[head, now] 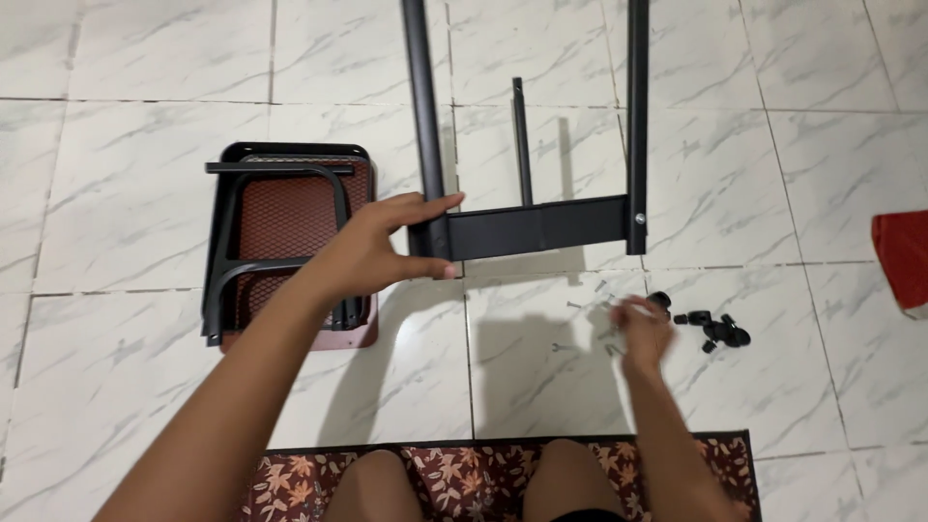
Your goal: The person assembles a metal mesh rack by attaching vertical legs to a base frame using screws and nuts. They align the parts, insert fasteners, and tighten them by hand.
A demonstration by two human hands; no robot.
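Observation:
A black metal frame (537, 226) of tubes and a flat crossbar lies on the white tiled floor. My left hand (385, 246) grips its left tube where the crossbar meets it. My right hand (640, 332) is blurred, down among small screws (583, 304) scattered on the floor, beside several black caster wheels (717, 329). Whether it holds a screw is unclear.
A black mesh seat with bent arm pieces (280, 242) lies to the left on the tiles. A red cloth (904, 256) shows at the right edge. My knees rest on a floral mat (464, 478) at the bottom.

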